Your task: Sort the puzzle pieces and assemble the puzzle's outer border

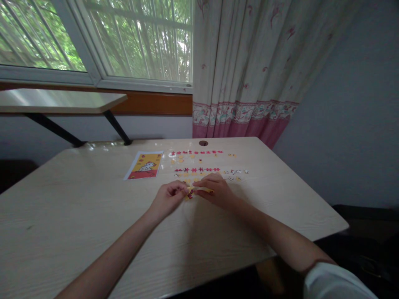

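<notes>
Jigsaw cluster (190, 193) between left hand (166, 200) and right hand (220, 192)

We locate the cluster, yellow with dark red marks, directly in the gap between the fingertips. The left fingertips meet its left edge; the right fingertips stand just beside its right side, so we judge the left hand marginally nearer. Its long axis is partly covered and we cannot tell it.

We note the left hand curled, thumb and forefinger brought nearly together at the cluster; we cannot confirm a firm grip. The right hand is part open, thumb and forefinger separated, with a yellow piece (212, 191) showing between them; we cannot tell whether it is held.

Beyond the fingers, we count about six pieces in the near red row (193, 170) and about nine in the far red row (196, 152). Both rows run left to right. White pieces (235, 171) lie at the right end of the near row; these, and the scattered yellow ones, are too small to count reliably. Left of the rows we find one printed sheet (145, 166). All rest on one table (93, 207), with one cable hole (203, 143) near its far edge.
</notes>
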Tool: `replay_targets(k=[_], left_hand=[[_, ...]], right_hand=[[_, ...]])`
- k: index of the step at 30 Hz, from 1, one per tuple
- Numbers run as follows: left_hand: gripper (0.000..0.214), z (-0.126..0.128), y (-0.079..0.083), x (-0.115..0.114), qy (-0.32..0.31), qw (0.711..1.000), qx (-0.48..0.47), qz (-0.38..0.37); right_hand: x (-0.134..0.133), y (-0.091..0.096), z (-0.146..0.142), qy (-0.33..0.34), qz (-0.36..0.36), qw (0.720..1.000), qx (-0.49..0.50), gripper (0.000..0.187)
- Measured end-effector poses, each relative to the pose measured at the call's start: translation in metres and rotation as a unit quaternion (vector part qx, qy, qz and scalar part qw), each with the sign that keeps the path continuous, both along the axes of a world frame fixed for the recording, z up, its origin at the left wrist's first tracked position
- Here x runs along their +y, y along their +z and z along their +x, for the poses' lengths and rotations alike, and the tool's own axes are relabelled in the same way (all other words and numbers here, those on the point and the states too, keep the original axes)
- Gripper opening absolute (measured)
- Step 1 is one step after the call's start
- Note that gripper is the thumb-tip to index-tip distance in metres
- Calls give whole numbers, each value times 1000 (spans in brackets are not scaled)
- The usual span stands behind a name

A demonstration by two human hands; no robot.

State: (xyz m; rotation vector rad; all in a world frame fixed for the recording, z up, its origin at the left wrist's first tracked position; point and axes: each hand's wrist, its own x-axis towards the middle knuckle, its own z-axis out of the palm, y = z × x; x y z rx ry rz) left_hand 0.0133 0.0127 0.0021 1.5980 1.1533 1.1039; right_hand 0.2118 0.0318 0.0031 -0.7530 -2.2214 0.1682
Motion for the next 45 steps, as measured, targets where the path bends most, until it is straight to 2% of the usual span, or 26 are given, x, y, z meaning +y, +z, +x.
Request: replay_targets(k=[5, 8, 12, 14, 17, 19, 22, 26, 32, 45], left_hand=[[25, 1, 0, 0, -17, 1000, -10, 0], [24, -4, -1, 4, -1, 1000, -17, -5], [29, -18, -1, 10, 35, 997, 62, 14], [27, -25, 0, 12, 29, 988, 140, 61], [22, -31, 1, 13, -20, 963, 233, 134], [20, -32, -1, 13, -55, 946, 270, 169], [22, -30, -6, 13, -79, 927, 305, 202], [21, -29, -8, 12, -91, 915, 324, 221], [18, -30, -5, 11, -99, 909, 345, 210], [16, -30, -6, 10, -96, 908, 350, 211]], right_hand=[[-2, 1, 2, -15, 40, 999, -20, 22], [-3, 6, 4, -33, 47, 998, -1, 22], [-4, 13, 6, -56, 48, 996, 46, 22], [-7, 13, 4, -60, 21, 997, 54, 21], [-13, 8, -1, -67, -73, 995, 2, 18], [-17, 2, -6, -66, -128, 988, -57, 16], [-23, -5, -13, -64, -158, 980, -103, 16], [-25, -10, -17, -78, -159, 977, -120, 17], [-27, -7, -16, -68, -154, 977, -129, 21], [-31, -4, -15, -27, -80, 980, -182, 16]])
